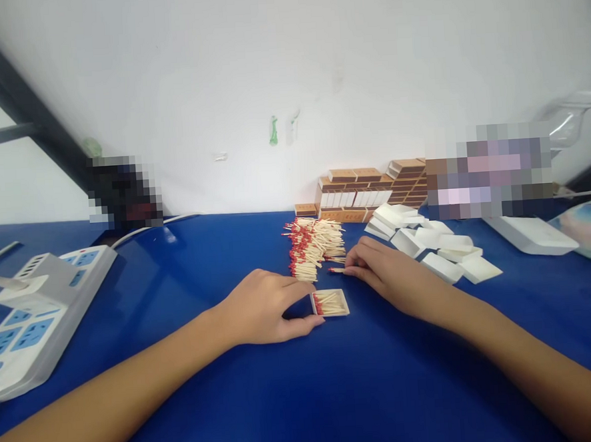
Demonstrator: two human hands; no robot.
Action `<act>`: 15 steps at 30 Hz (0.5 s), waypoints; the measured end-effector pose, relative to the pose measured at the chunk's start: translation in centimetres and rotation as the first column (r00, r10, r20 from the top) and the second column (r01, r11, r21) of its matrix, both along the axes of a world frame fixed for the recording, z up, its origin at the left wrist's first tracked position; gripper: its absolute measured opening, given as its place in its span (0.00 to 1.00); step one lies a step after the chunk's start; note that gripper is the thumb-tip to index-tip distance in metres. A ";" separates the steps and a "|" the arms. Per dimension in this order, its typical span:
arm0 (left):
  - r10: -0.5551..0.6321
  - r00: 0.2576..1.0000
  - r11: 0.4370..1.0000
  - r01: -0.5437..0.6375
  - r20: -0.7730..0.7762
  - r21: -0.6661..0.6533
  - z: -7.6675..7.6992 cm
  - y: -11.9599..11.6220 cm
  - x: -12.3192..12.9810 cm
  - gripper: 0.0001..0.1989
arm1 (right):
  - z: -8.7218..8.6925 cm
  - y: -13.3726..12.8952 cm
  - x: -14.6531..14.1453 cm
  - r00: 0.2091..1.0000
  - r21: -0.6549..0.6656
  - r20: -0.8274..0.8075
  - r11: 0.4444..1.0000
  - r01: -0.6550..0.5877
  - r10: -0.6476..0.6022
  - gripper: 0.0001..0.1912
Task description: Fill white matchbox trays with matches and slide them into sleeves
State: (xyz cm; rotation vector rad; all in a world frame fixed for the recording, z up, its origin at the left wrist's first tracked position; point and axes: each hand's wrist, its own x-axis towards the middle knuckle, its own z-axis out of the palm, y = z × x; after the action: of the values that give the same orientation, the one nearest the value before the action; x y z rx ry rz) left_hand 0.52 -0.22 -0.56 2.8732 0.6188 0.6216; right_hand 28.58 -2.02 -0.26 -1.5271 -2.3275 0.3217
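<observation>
A small white matchbox tray [347,304] lies on the blue table, partly filled with red-tipped matches [331,303]. My left hand [271,307] holds the tray's left end between thumb and fingers. Just beyond and to the right, my right hand [378,269] pinches what looks like a few matches [336,270], their red heads pointing left. A large heap of loose matches [309,243] spreads on the table behind the tray, close to both hands.
Several empty white trays [441,242] lie jumbled to the right. Stacked brown matchboxes [354,197] line the wall. On the left sits a white power strip [55,315] with a plugged-in adapter [36,287]. A white box [531,234] stands at the right.
</observation>
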 end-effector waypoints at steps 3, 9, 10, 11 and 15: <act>0.010 1.000 1.000 -0.010 -0.007 0.000 0.0 0.0 0.0 0.17 | 0.3 -0.1 0.1 1.000 0.015 -0.023 1.000 -0.009 0.009 0.08; 0.041 0.999 0.999 -0.041 0.004 0.000 0.0 0.1 0.1 0.16 | 0.7 -0.5 0.0 0.999 0.026 -0.029 1.000 -0.016 0.017 0.08; 0.046 0.999 0.999 -0.046 0.006 0.001 0.0 0.1 0.1 0.16 | 0.7 -0.5 -0.1 0.999 0.024 -0.029 1.000 -0.017 0.018 0.08; 0.049 0.999 0.999 -0.049 0.010 0.004 0.0 0.1 0.1 0.16 | 0.7 -0.6 -0.1 0.999 0.022 -0.028 1.000 -0.017 0.018 0.08; 0.051 0.998 0.999 -0.051 0.028 0.012 0.0 0.2 0.0 0.16 | 0.7 -0.7 -0.1 0.999 0.009 -0.028 1.000 -0.026 0.027 0.07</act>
State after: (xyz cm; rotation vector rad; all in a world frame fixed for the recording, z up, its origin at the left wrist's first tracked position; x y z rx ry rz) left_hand 0.57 -0.07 -0.56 2.8639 0.6881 0.6741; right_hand 28.44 -2.68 0.47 -1.4794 -2.3264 0.3373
